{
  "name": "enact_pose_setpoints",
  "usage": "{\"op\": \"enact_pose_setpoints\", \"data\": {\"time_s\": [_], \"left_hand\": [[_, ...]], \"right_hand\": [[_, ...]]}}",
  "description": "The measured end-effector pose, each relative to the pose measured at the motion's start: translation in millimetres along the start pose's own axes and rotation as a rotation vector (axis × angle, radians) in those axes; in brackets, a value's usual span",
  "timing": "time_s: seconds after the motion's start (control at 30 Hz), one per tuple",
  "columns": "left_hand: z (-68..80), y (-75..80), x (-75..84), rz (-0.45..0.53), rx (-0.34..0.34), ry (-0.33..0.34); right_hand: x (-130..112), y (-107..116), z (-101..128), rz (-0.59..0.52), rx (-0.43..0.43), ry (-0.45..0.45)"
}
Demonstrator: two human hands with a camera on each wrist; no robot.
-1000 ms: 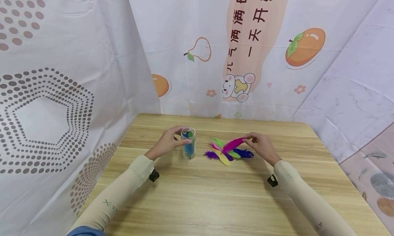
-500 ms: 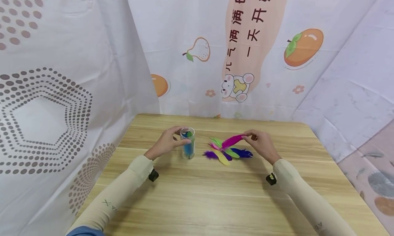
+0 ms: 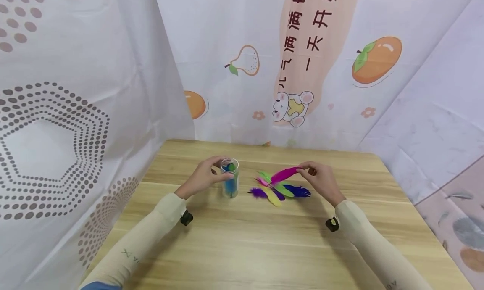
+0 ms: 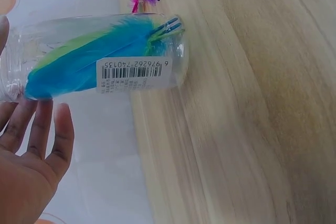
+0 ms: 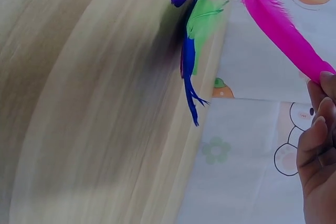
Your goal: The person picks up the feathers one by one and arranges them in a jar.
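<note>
While the right hand [image 3: 319, 178] pinched it by one end between fingertips [image 5: 321, 109] and thumb, the magenta feather [image 3: 284, 174] hung in the air, its free end slanting down toward the feather pile [image 3: 279, 189] just beneath it. That pile lay on the wooden surface [image 3: 264, 239] and held a purple feather [image 3: 258, 192], a yellow feather [image 3: 273, 196], a green feather [image 3: 266, 176] and a dark blue feather [image 3: 298, 191], overlapping one another. To the left of the pile, near it but apart, stood a clear plastic jar [image 3: 230, 177], upright and uncapped, a barcode label [image 4: 134, 74] on its wall. Inside the jar were a blue feather [image 4: 89, 61] and a light green one [image 4: 68, 45], quills toward the bottom. The left hand [image 3: 202, 177] was curled round the jar from the side away from the pile, thumb and fingers on its wall near the rim. Both forearms wore cream sleeves [image 3: 151, 235], each with a small black camera [image 3: 185, 218] at the wrist. Behind the pile, past the far edge of the surface, hung a white backdrop printed with a pear [image 3: 243, 61], an orange fruit [image 3: 376, 54] and a cartoon bear [image 3: 293, 106]; a dotted cloth [image 3: 56, 143] hung beyond the jar.
</note>
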State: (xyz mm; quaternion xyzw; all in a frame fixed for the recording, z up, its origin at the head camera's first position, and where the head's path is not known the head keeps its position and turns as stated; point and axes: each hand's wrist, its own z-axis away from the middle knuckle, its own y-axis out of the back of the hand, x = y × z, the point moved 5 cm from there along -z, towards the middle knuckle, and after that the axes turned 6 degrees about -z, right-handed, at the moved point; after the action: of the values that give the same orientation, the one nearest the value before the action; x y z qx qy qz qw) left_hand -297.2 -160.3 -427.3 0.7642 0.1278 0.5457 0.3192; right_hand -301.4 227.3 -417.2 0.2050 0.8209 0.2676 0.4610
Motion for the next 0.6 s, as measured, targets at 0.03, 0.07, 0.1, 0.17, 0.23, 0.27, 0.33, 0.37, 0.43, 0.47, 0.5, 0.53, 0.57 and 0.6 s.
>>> {"op": "enact_pose_setpoints", "data": {"time_s": [0.03, 0.07, 0.1, 0.17, 0.23, 0.27, 0.33, 0.37, 0.43, 0.47, 0.5, 0.53, 0.57, 0.6], "left_hand": [[-0.3, 0.8, -0.1, -0.001, 0.000, 0.001], [-0.5, 1.7, -0.4, 0.000, -0.001, 0.006], [-0.8, 2.3, -0.8, -0.001, -0.004, 0.010], [-0.6, 1.0, -2.0, -0.001, -0.010, 0.013], [-0.6, 0.5, -3.0, 0.000, -0.012, 0.011], [-1.2, 0.4, -3.9, 0.000, -0.010, 0.010], [-2.7, 0.0, -4.7, -0.002, -0.008, 0.002], [-3.7, -0.2, -5.0, -0.004, -0.008, -0.001], [-5.7, -1.2, -5.7, -0.004, -0.010, -0.002], [-6.6, -1.9, -5.8, -0.007, -0.013, -0.003], [-7.4, -2.7, -5.8, -0.007, -0.017, -0.003], [-7.3, -2.3, -5.8, -0.008, -0.019, -0.004], [-7.0, -1.9, -5.8, -0.009, -0.021, -0.005], [-6.6, -1.7, -5.8, -0.009, -0.024, -0.004]], "right_hand": [[-1, 0, -1, 0.001, 0.001, 0.004], [-2, -1, -3, -0.001, 0.003, 0.008], [-3, -1, -4, -0.002, 0.008, 0.013], [-5, 0, -6, -0.007, 0.015, 0.021], [-6, 1, -9, -0.013, 0.023, 0.033], [-7, 1, -11, -0.015, 0.027, 0.040], [-8, 3, -14, -0.024, 0.033, 0.049], [-8, 4, -15, -0.028, 0.035, 0.052], [-7, 5, -16, -0.030, 0.039, 0.053], [-6, 6, -17, -0.029, 0.042, 0.053], [-5, 7, -17, -0.029, 0.044, 0.051], [-6, 7, -18, -0.028, 0.047, 0.053], [-6, 6, -19, -0.023, 0.050, 0.055], [-6, 6, -19, -0.021, 0.052, 0.056]]}}
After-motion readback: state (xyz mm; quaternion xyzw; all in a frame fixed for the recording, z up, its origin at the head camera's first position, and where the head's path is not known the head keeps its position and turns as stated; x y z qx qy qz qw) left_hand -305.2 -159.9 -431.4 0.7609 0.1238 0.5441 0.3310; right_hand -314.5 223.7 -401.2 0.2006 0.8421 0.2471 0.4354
